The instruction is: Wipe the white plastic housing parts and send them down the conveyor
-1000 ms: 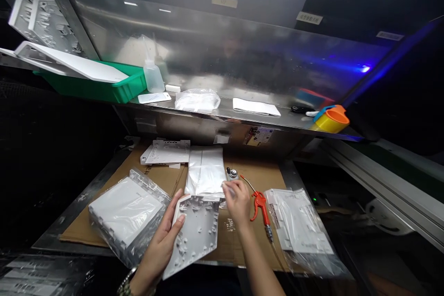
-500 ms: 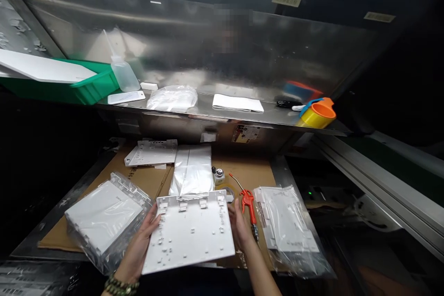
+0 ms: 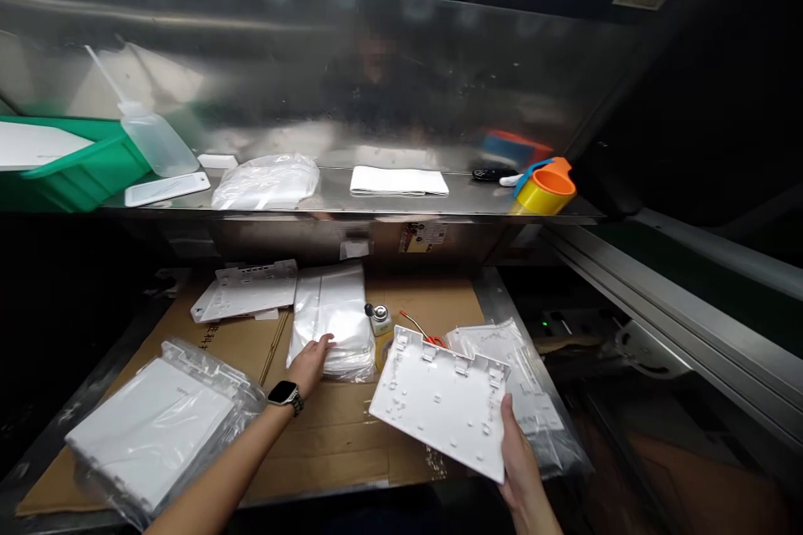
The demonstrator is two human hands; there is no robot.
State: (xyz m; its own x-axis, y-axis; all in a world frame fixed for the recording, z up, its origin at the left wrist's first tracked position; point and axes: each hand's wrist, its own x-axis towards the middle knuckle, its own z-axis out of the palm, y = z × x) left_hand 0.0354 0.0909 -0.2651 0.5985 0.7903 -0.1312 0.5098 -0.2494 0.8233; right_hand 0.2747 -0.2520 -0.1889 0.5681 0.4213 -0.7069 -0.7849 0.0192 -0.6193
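Note:
My right hand (image 3: 519, 468) holds a white plastic panel (image 3: 445, 398) by its near right corner, its studded inner side facing up, above the cardboard sheet (image 3: 339, 435). My left hand (image 3: 309, 361), a smartwatch on its wrist, rests with spread fingers on the near edge of a stack of clear plastic bags (image 3: 335, 316). Part of a red air blow gun (image 3: 419, 331) shows just behind the panel.
A bagged stack of white panels (image 3: 147, 426) lies at the left, another bagged pile (image 3: 524, 376) at the right, and a loose panel (image 3: 246, 289) at the back. A small bottle (image 3: 379, 319) stands by the bags. The shelf above carries a green bin (image 3: 75, 175), squeeze bottle (image 3: 156, 142), and tape rolls (image 3: 545, 188).
My left hand let go of the white panel and reached forward onto the bag stack. My right hand carried the panel to the right. The view shifted right.

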